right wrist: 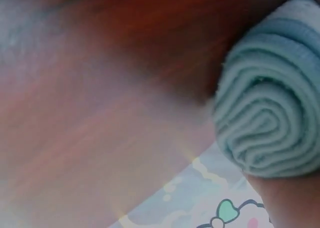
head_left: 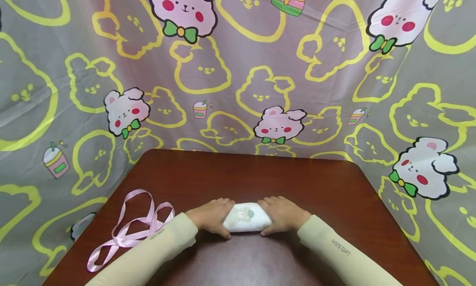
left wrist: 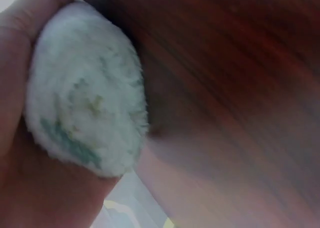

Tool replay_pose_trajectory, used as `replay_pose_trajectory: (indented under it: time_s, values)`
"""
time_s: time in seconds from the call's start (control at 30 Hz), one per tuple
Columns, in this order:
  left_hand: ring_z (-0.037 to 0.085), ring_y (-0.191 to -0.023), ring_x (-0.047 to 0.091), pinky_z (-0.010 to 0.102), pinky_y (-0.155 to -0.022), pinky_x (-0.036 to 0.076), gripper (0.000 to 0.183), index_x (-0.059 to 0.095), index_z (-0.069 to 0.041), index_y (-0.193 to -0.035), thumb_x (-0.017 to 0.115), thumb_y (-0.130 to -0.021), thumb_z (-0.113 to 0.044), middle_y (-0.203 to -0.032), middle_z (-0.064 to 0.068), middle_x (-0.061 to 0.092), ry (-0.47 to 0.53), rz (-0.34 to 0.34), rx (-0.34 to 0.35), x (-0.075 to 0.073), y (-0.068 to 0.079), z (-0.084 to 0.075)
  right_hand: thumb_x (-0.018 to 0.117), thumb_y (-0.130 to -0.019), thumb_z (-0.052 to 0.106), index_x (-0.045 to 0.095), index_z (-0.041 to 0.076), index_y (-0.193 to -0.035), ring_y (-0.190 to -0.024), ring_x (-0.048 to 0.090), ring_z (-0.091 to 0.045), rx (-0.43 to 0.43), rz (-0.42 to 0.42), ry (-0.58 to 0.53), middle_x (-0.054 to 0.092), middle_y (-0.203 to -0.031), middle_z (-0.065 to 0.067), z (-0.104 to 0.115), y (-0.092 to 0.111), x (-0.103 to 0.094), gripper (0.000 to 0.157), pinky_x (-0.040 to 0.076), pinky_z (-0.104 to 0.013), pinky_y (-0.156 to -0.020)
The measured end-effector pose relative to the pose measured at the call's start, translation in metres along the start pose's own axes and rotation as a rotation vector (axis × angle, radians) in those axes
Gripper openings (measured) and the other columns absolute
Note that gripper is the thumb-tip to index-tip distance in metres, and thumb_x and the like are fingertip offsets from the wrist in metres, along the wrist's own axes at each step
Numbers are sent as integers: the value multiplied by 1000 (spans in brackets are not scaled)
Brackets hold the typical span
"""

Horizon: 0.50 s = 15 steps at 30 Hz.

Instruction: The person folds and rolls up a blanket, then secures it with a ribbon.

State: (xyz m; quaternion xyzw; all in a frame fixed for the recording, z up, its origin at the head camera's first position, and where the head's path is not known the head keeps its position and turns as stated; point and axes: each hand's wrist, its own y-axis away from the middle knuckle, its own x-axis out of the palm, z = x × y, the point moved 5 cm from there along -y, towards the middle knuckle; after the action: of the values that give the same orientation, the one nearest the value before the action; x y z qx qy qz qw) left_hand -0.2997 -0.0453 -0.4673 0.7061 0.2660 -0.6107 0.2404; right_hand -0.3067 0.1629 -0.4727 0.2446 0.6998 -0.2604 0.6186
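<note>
Rolled white fluffy towel (head_left: 248,218) spans left hand (head_left: 213,215) and right hand (head_left: 283,214), each grip clamped round one end; glossy pink ribbon (head_left: 119,240) lies on reddish-brown bench (head_left: 245,174).

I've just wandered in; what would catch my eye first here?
Probably the grey fabric backdrop with yellow outlines and rabbit faces, around the glossy red-brown table. Next, the rolled white fluffy cloth, low centre in the head view, gripped at its ends by the bare left hand and bare right hand. Then the shiny pink ribbon, loosely looped on the table's left.
</note>
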Motion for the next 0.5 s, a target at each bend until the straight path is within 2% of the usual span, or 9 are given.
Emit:
replay_pose_trajectory:
  time_s: [0.23, 0.37, 0.5]
  values:
    - [14, -97, 50, 33, -82, 44, 80, 53, -10, -121, 85, -58, -48, -104, -5, 52, 35, -14, 18, -1, 3, 5, 65, -64, 80, 53, 9, -125, -102, 57, -22, -19, -59, 29, 58, -109, -2, 2, 0, 3, 94, 46, -43, -85]
    - [13, -95, 50, 31, -82, 45, 80, 52, -11, -123, 87, -55, -38, -104, -6, 53, 63, 2, 24, -1, 3, 8, 65, -63, 82, 51, 8, -129, -104, 57, -23, -23, -30, 33, 58, -112, -2, 2, 1, -1, 100, 45, -42, -87]
    - [13, -96, 52, 28, -84, 45, 85, 51, -12, -126, 88, -52, -30, -106, -7, 54, 83, 26, 26, -3, 3, 13, 71, -60, 78, 49, 9, -136, -106, 57, -23, -22, 23, 42, 58, -116, -3, -4, 7, -6, 105, 46, -41, -89]
